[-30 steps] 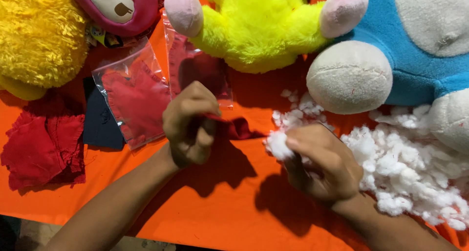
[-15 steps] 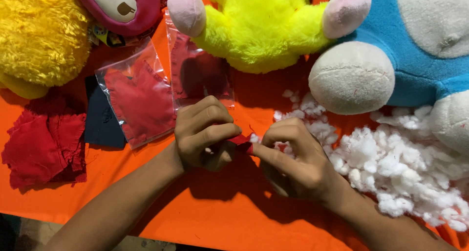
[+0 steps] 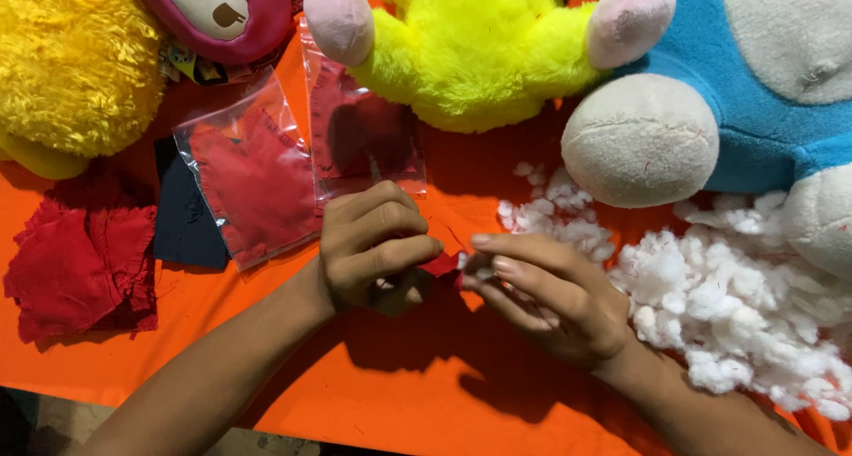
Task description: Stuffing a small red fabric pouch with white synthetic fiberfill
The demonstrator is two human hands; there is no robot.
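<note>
The left hand (image 3: 373, 254) clenches a small red fabric piece (image 3: 441, 263) while the right hand (image 3: 541, 296), just beside this grip, pinches a white stuffing tuft (image 3: 468, 263) against it, so stuffing seems underway, and pushing deeper probably needs an opening held wide.

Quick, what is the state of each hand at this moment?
Left hand: closed, pinching a small red fabric piece.
Right hand: fingers pinched on a bit of white stuffing at that fabric piece.

Left hand (image 3: 373, 252) and right hand (image 3: 550, 296) pinching a small red fabric piece (image 3: 441, 263) beside white stuffing (image 3: 710, 305).
</note>
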